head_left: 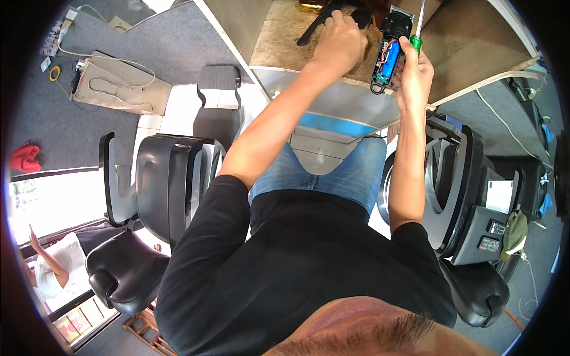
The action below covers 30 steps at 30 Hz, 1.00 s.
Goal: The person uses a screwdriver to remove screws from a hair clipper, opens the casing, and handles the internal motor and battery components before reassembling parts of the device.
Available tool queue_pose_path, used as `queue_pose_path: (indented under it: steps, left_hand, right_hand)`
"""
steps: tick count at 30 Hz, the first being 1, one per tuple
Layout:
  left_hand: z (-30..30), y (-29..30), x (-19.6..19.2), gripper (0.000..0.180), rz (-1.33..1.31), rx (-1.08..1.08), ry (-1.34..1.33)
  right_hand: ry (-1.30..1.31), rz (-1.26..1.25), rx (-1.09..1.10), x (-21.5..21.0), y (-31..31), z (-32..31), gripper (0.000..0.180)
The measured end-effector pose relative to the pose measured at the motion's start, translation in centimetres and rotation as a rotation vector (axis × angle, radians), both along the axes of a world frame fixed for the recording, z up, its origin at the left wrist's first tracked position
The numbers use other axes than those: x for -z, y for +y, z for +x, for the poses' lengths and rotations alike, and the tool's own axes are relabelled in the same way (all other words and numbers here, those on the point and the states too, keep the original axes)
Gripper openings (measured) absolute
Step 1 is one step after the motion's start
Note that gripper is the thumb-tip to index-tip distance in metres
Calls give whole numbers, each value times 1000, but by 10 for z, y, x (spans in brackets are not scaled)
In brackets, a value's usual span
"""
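Note:
An opened black hair clipper with a blue battery showing inside is held upright at the edge of the wooden worktop. My right hand grips it together with a green-handled screwdriver that points up. My left hand rests on the worktop to the left, its fingers closed on a black plastic cover piece. Its far end is partly hidden by my fingers.
Black salon chairs stand on both sides of me, one at the left and one at the right. A grey carpeted floor with cables and a flat beige board lies at the upper left. Another person sits at the lower left.

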<state>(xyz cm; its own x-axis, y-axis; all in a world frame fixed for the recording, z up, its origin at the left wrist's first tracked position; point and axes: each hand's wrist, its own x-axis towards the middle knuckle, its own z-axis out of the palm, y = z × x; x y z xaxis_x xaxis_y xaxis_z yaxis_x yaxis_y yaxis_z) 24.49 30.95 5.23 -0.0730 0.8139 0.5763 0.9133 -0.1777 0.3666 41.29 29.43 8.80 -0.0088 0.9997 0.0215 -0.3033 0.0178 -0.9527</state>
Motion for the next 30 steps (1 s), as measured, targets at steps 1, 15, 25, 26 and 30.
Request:
queue_pose_path:
  steps: [1,15,25,26,30]
  left_hand:
    - [-2,-1,0,38,0,6,2]
    - [-109,-37,-15,48,141,-167,173]
    - [-106,-27,1,42,-21,-285,206]
    - [-106,-26,2,43,-38,-293,208]
    - [-112,-18,6,44,-102,-301,207]
  right_hand:
    - [2,0,6,0,1,0,24]
    - [-35,35,-70,-1,-4,1,24]
    - [-97,41,-89,6,0,4,28]
    - [-119,57,-87,9,2,4,28]
    - [-127,61,-104,5,-2,3,29]
